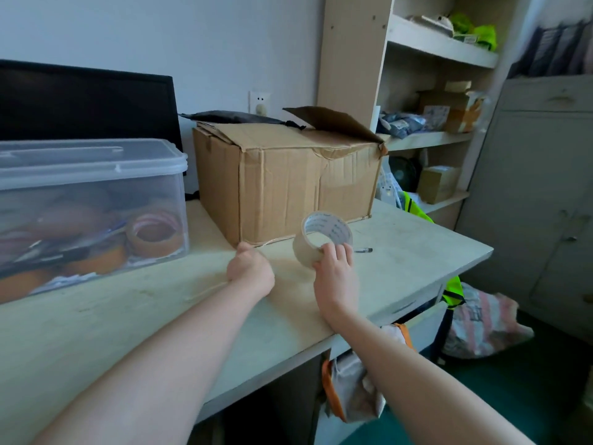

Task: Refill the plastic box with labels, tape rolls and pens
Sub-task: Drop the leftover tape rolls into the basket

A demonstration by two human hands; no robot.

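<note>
Reached forward from the bottom of the frame, both bare forearms angled up toward centre over the bench (96,316). Left hand (250,268) curled into a loose fist, knuckles up, resting on the bench just beside the lower corner of the cardboard box (285,181); nothing visibly in its grip, likely braced there for steadiness. Right hand (335,271) closed around the lower rim of a pale tape roll (322,237), fingers (337,250) hooked over the edge, roll tipped up with its core facing the camera — held so, probably, for a carry leftward. Just right of that hand, a pen (364,250) lying flat on the bench, apart from the roll. Farther back at left of the frame, the plastic box (93,200), lid (93,159) seated on top, other tape rolls dimly seen through its wall. Lid in need of lifting, by this reckoning, before the roll could go in. Behind, upper left, a dark monitor (83,101); upper right, shelves (433,91) of clutter.
</note>
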